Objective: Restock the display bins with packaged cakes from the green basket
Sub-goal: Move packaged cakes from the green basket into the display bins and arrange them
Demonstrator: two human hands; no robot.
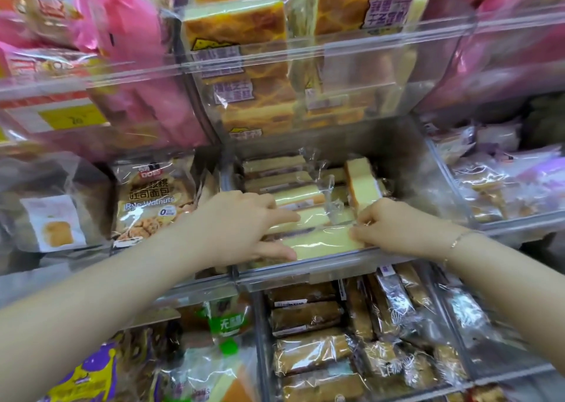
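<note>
Both my hands reach into the middle clear plastic bin (305, 268), which holds several pale yellow packaged cakes in clear wrap. My left hand (241, 227) holds the left end of the front cake (321, 244), thumb under it and fingers laid over the cake behind. My right hand (388, 227) pinches the right end of the same cake's wrapper with curled fingers. One cake (362, 184) stands on edge at the back right of the bin. The green basket is out of view.
Above hangs a bin of larger yellow and orange cakes (244, 65), with pink packets (122, 49) on both sides. A rye walnut bread bag (149, 199) sits left of the middle bin. Below, a bin of brown cake bars (308, 316). Purple-wrapped packets (501, 184) lie at the right.
</note>
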